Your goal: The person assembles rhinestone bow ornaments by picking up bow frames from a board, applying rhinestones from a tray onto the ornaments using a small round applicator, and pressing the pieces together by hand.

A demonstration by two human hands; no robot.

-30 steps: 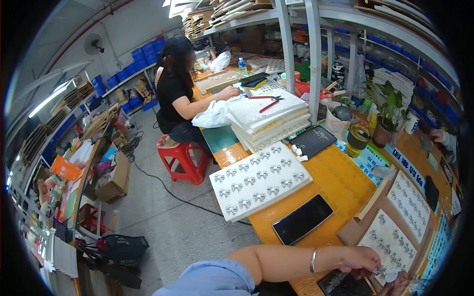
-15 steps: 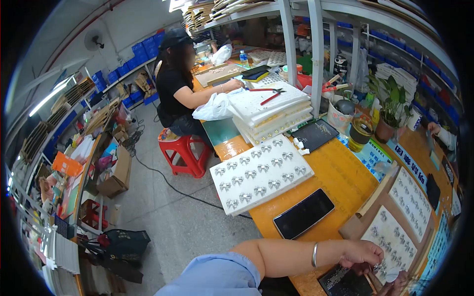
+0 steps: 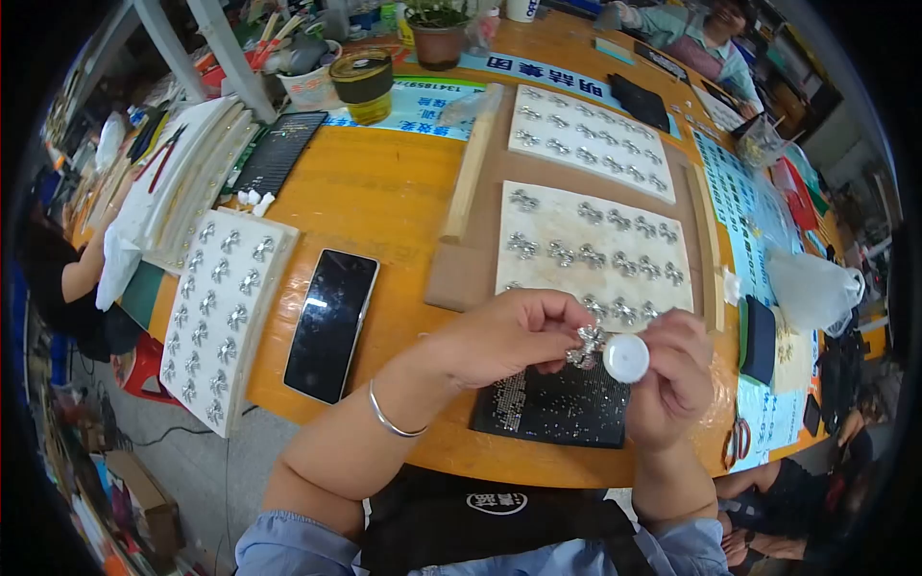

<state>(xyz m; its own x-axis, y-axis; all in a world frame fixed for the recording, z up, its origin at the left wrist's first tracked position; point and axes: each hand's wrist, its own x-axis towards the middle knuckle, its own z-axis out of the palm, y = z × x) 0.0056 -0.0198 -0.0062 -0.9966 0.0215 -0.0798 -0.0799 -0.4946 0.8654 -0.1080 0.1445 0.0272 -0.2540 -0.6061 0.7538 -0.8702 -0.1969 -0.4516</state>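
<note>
The left hand (image 3: pixel 509 338) grasps a silver bow (image 3: pixel 584 348) between thumb and fingers; the right hand (image 3: pixel 678 372) grips a white disc (image 3: pixel 626 358) by its right edge; the disc covers some of the right fingertips, and whether bow and disc touch cannot be told. Both are held above the surface (image 3: pixel 394 197), over the join of a near board (image 3: pixel 555 230) and a black tray (image 3: pixel 562 424); the hands hide the nearest row of bows on that board in part, and also the far edge of the tray. Small bright grains lie scattered on the tray—too fine to identify. A far board (image 3: pixel 543 131) carries further bows; both boards rest on brown cardboard (image 3: pixel 459 276), itself partly covered. To the left lie a phone (image 3: pixel 331 322), its screen dark with reflections, and a white slab (image 3: pixel 257 324) set with bows; beyond it, pliers (image 3: pixel 163 165) lie on stacked sheets. A person (image 3: pixel 84 274) at the left is cut off—only an arm and dark clothing can be made out clearly.
</note>
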